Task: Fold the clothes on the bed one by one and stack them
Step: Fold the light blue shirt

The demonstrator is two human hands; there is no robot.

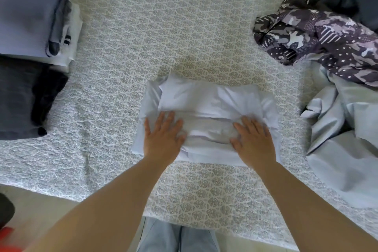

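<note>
The white shirt [206,116] lies at the centre of the bed [126,47], already reduced to a compact rectangle with some uneven edges showing at its 9 o'clock side. The left hand [162,138] rests flat on the garment's near-left portion, fingers straight and spread, gripping nothing. The right hand [253,141] rests likewise on the near-right portion, fingers extended and pressing down.

Step in hand, in my judgement: smoothing and setting the last fold of this item.

At 9 to 10 o'clock sit the finished stacks: a blue-grey folded garment [28,16] atop paler pieces, and a dark folded garment [22,96] just nearer the viewer. At 2 o'clock lies an unfolded patterned garment [319,35]; at 3 to 4 o'clock, a pale crumpled garment [343,129] (both evidently awaiting attention).

Next move calls for sliding the fingers beneath both short edges, lifting the bundle level so the folds do not spill, and carrying it toward 9 o'clock onto a stack.
</note>
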